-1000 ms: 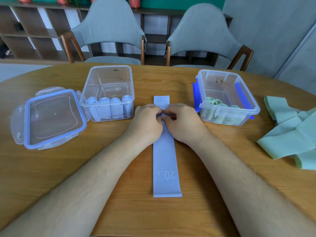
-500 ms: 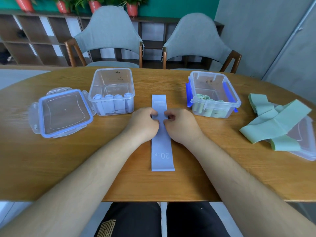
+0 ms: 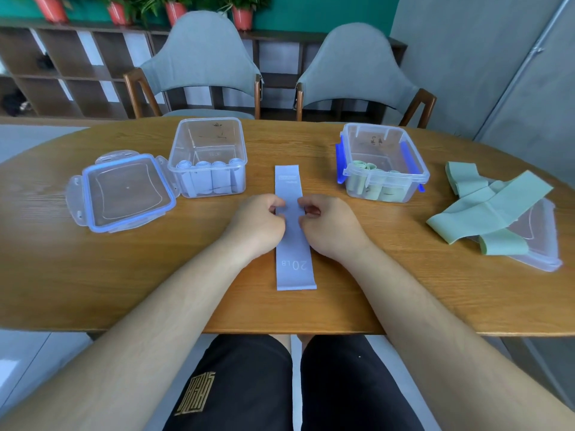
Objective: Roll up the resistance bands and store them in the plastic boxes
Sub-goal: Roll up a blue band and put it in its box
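Note:
A flat lavender resistance band (image 3: 294,262) marked "20 LB" lies lengthwise on the wooden table (image 3: 93,275) in front of me. My left hand (image 3: 258,222) and my right hand (image 3: 329,225) sit on either side of its middle, fingers curled and pinching its left and right edges. Behind on the left, a clear plastic box (image 3: 208,135) holds several rolled lavender bands (image 3: 205,178). On the right, a clear box with blue latches (image 3: 417,169) holds rolled green bands (image 3: 367,168).
A blue-rimmed lid (image 3: 124,191) lies at the left. Loose green bands (image 3: 485,209) are piled on another clear lid (image 3: 541,241) at the far right. Two grey chairs (image 3: 202,57) (image 3: 354,66) stand behind the table. The near table edge runs just above my lap.
My hands have parted from the band's centre to its two edges, and the strip shows between them. The camera has pulled back, so more of the table and my lap appear.

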`<state>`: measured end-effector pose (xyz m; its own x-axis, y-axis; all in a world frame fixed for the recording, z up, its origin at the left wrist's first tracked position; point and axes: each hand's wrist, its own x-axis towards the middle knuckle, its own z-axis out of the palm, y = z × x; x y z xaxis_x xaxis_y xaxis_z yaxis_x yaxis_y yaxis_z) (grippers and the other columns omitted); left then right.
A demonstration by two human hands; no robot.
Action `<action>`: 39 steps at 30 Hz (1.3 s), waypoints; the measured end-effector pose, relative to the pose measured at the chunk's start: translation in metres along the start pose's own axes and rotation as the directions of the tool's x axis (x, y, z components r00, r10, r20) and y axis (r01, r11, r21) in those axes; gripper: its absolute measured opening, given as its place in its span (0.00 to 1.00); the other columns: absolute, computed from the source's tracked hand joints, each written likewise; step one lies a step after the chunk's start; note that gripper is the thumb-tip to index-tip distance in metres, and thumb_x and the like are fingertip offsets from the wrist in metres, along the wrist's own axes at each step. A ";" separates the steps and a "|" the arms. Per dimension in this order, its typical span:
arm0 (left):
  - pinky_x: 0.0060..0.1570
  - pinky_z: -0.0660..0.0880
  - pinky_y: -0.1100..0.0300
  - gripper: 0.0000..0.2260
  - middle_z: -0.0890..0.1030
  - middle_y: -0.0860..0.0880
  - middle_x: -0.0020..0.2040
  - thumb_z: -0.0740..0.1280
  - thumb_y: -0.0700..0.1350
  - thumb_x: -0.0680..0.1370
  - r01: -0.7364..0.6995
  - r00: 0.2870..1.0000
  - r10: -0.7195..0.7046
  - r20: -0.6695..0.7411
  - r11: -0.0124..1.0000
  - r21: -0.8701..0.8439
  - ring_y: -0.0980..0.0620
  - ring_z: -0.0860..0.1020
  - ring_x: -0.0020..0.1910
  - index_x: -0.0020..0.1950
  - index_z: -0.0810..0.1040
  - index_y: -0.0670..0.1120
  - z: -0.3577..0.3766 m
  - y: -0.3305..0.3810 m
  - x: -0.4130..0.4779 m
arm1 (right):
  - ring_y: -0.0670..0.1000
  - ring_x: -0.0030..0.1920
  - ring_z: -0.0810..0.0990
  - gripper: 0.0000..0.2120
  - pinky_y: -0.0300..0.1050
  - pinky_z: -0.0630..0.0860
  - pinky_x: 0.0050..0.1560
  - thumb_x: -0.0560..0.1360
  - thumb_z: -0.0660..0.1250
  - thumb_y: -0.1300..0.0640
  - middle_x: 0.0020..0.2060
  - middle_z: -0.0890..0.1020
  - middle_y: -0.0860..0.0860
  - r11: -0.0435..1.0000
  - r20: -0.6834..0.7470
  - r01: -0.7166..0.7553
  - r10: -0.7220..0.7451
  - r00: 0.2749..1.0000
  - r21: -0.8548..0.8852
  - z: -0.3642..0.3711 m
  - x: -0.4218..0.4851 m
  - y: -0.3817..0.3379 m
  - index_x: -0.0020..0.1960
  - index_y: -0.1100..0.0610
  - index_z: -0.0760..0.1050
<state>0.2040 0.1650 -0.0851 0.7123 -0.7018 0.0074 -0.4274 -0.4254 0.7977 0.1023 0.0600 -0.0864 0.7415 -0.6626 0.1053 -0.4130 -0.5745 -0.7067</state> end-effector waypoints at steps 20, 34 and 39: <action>0.78 0.56 0.55 0.20 0.62 0.56 0.79 0.57 0.50 0.85 -0.376 0.926 0.336 0.171 0.864 0.334 0.59 0.59 0.78 0.77 0.67 0.48 -0.012 -0.028 -0.071 | 0.43 0.79 0.52 0.25 0.38 0.45 0.78 0.85 0.55 0.52 0.80 0.56 0.50 0.892 0.294 0.391 -0.319 0.901 -0.229 -0.016 -0.068 0.019 0.80 0.56 0.59; 0.78 0.54 0.56 0.24 0.61 0.58 0.79 0.54 0.57 0.83 -0.457 0.888 0.402 0.223 0.822 0.340 0.63 0.54 0.78 0.78 0.66 0.50 -0.011 -0.033 -0.102 | 0.42 0.79 0.53 0.24 0.45 0.52 0.80 0.84 0.59 0.52 0.78 0.62 0.48 0.907 0.323 0.412 -0.364 0.873 -0.091 -0.017 -0.099 0.024 0.78 0.55 0.62; 0.78 0.54 0.57 0.20 0.62 0.60 0.78 0.57 0.53 0.85 -0.479 0.877 0.429 0.217 0.813 0.332 0.66 0.55 0.77 0.77 0.68 0.51 -0.013 -0.036 -0.108 | 0.41 0.79 0.53 0.25 0.42 0.50 0.79 0.83 0.58 0.51 0.78 0.61 0.48 0.904 0.318 0.420 -0.376 0.871 -0.081 -0.020 -0.107 0.029 0.78 0.56 0.63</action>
<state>0.1496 0.2630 -0.1068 0.3208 -0.9219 0.2174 -0.8732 -0.1989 0.4449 0.0000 0.1047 -0.1046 0.9687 -0.2082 0.1351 -0.1048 -0.8365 -0.5379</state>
